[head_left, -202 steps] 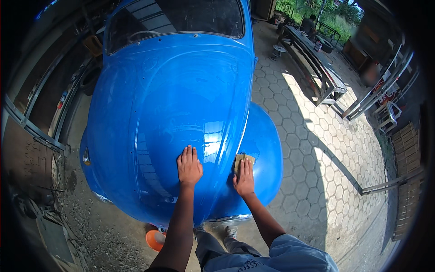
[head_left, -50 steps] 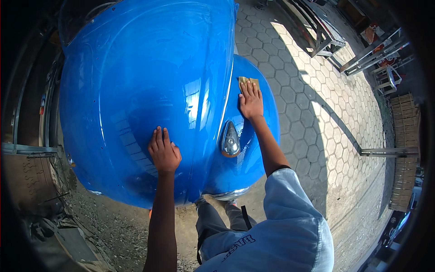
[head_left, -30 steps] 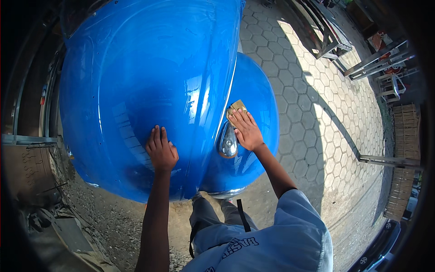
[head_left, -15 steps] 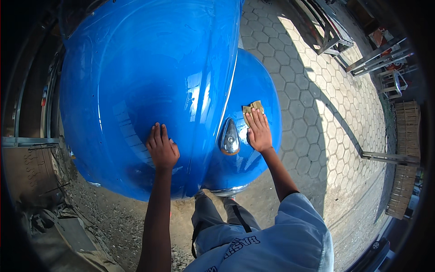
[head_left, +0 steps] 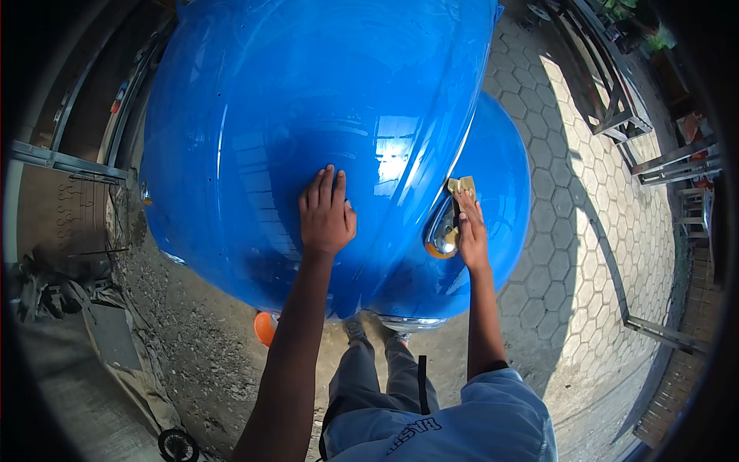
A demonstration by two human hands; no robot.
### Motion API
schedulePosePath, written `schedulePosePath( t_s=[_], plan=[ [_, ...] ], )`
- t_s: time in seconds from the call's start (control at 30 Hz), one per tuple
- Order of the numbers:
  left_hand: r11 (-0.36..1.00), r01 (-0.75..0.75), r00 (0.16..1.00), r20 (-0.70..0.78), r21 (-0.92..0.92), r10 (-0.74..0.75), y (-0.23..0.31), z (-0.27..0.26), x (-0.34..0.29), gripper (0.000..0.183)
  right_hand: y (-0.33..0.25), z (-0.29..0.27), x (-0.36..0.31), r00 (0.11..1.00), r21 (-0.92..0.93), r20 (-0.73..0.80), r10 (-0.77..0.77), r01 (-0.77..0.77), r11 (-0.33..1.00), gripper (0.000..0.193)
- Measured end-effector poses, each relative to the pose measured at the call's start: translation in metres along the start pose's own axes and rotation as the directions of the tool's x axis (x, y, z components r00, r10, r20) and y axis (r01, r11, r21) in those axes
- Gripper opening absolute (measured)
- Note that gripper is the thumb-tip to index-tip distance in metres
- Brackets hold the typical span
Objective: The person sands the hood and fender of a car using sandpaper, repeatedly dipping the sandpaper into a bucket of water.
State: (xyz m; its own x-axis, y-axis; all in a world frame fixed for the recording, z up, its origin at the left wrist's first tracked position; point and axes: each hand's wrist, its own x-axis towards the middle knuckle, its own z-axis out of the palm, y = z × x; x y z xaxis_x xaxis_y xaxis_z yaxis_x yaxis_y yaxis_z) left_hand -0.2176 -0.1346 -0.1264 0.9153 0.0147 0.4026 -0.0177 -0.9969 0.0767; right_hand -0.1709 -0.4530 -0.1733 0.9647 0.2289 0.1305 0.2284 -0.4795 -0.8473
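A glossy blue car body point(head_left: 308, 100) fills the middle, its rounded hood streaked with smears and bright reflections. My left hand point(head_left: 327, 214) lies flat on the hood with its fingers stretched and nothing held. On the rounded fender point(head_left: 504, 185) to the right, my right hand point(head_left: 473, 231) presses a folded tan cloth point(head_left: 462, 185) under its fingertips. The cloth touches the fender at the far tip of a teardrop-shaped chrome lamp point(head_left: 444, 229) with an orange lower edge. Part of the cloth is hidden by my fingers.
An orange bucket point(head_left: 265, 329) stands partly under the car near my feet. Metal frames point(head_left: 616, 85) stand on the hexagonal paving point(head_left: 608, 292) at right. On the left are a metal rail point(head_left: 69, 163), gravel and a small wheel point(head_left: 177, 445).
My right hand has moved the cloth in toward the chrome lamp's far tip. The left hand has shifted a little farther up the hood. The whole view has swung, and the orange bucket now shows.
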Motion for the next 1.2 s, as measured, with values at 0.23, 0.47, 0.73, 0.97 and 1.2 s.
schedulePosePath(
  t_s=[0.23,0.47,0.73,0.97,1.2],
  plan=[
    [1.000,-0.015,0.998,-0.053,-0.005,0.015,0.000,0.001,-0.003,0.053,-0.049,0.000,-0.062,0.898,0.790,-0.072,0.435,-0.215,0.575,0.052],
    [0.971,0.030,0.995,-0.084,-0.238,-0.051,0.013,-0.022,-0.010,0.044,-0.109,0.021,-0.165,0.824,0.889,0.397,0.404,-0.454,0.052,0.066],
    [-0.152,0.683,0.614,0.674,-0.714,-0.411,-0.011,-0.094,-0.328,0.041,-0.126,0.141,-0.285,0.508,0.517,0.855,0.103,-0.819,-0.249,0.058],
    [-0.563,0.594,0.362,0.816,-0.574,-0.450,-0.119,-0.107,-0.564,0.028,-0.146,0.323,-0.386,0.175,0.188,0.979,0.105,-0.972,-0.141,0.059],
    [-0.600,0.657,0.035,0.814,-0.456,-0.580,-0.237,-0.029,-0.739,0.017,-0.105,0.506,-0.468,-0.027,-0.057,0.953,0.300,-0.994,0.092,0.066]
  ],
)
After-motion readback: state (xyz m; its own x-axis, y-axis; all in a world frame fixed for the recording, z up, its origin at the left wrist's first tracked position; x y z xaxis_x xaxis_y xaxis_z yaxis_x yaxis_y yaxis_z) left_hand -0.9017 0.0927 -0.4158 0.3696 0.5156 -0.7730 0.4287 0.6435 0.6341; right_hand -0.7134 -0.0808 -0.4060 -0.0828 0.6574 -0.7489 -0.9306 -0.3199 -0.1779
